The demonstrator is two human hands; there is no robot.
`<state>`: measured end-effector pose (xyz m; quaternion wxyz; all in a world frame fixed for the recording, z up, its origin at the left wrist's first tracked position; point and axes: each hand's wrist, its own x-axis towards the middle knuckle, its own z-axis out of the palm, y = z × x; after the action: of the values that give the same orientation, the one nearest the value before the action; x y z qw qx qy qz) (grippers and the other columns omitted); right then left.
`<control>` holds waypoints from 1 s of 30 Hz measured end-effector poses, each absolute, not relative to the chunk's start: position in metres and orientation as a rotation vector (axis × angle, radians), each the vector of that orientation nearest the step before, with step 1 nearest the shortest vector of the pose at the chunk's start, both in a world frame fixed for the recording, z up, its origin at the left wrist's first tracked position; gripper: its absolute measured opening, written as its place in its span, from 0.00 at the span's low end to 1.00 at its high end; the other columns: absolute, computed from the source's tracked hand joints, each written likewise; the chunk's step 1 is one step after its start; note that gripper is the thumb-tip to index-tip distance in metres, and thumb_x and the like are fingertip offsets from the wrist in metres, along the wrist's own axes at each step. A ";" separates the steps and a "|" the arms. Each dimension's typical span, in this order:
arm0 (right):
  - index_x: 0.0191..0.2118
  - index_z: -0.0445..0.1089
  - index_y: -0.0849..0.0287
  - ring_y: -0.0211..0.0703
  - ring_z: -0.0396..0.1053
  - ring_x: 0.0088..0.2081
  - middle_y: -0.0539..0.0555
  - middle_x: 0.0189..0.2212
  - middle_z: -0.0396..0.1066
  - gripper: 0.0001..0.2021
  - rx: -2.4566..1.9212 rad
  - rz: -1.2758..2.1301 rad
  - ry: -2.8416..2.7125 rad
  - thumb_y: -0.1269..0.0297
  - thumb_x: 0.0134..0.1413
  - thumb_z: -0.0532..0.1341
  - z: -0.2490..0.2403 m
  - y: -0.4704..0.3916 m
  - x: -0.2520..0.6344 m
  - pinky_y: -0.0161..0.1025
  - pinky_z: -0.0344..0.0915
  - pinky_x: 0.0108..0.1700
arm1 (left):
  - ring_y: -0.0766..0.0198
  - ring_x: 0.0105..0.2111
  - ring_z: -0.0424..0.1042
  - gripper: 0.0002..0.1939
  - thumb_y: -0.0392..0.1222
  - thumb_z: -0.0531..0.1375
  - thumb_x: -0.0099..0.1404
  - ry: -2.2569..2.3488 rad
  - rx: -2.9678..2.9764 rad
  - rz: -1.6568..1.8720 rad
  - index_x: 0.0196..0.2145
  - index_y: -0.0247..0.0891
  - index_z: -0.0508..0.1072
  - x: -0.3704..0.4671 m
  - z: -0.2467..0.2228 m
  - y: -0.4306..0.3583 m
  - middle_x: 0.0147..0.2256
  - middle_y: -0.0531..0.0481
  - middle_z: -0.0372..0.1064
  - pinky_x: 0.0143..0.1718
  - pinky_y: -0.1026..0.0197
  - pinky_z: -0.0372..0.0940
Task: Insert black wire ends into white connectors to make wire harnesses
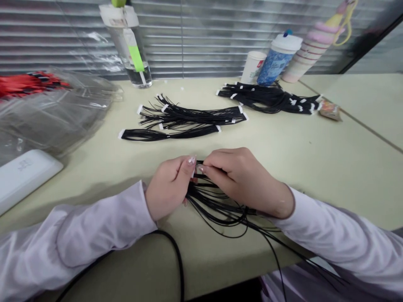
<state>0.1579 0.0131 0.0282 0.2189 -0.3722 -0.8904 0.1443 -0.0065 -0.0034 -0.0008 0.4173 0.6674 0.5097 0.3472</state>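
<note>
My left hand (171, 182) is closed on one end of a bundle of black wires (217, 205), where a bit of white connector shows by the thumb. Thumb and forefinger of my right hand (244, 180) pinch black wires just to the right of it. From there the loose wires fan out under my right wrist and hang over the table's front edge. Beyond my hands lie a flat black wire harness (170, 134) with white connectors at its ends and a looser pile of such harnesses (195, 115).
Another heap of black harnesses (270, 98) lies at the back right, near a small snack packet (330, 110), a paper cup (252, 67), a blue cup (278, 58) and a striped bottle (311, 52). A clear bottle (132, 50), plastic bags (59, 113) and a white device (28, 178) stand left. A thick black cable (178, 256) curves in front.
</note>
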 end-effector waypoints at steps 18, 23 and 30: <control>0.43 0.64 0.64 0.46 0.65 0.36 0.58 0.35 0.67 0.19 -1.437 -0.542 -2.412 0.57 0.47 0.60 0.032 0.048 0.195 0.38 0.56 0.32 | 0.74 0.09 0.58 0.24 0.61 0.48 0.60 1.422 1.337 0.917 0.24 0.35 0.64 -0.005 -0.002 0.003 0.22 0.54 0.62 0.06 0.69 0.56; 0.25 0.67 0.60 0.40 0.61 0.22 0.52 0.17 0.63 0.23 -1.701 -0.503 -2.658 0.42 0.49 0.53 0.046 0.027 0.194 0.35 0.44 0.23 | 0.73 0.11 0.60 0.24 0.62 0.49 0.59 1.489 1.196 0.986 0.26 0.35 0.66 -0.001 -0.003 0.005 0.22 0.52 0.63 0.06 0.69 0.57; 0.14 0.62 0.58 0.31 0.47 0.13 0.49 0.11 0.59 0.29 -1.546 0.251 -2.905 0.38 0.50 0.50 0.059 0.013 0.197 0.32 0.44 0.17 | 0.70 0.15 0.63 0.24 0.61 0.51 0.58 1.529 1.133 1.082 0.29 0.35 0.67 -0.001 -0.009 0.007 0.25 0.49 0.67 0.06 0.69 0.57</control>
<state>0.1970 0.0126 0.0592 -0.0792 -0.4671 -0.8774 0.0758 -0.0012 0.0069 -0.0086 0.4583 0.4600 0.6208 0.4393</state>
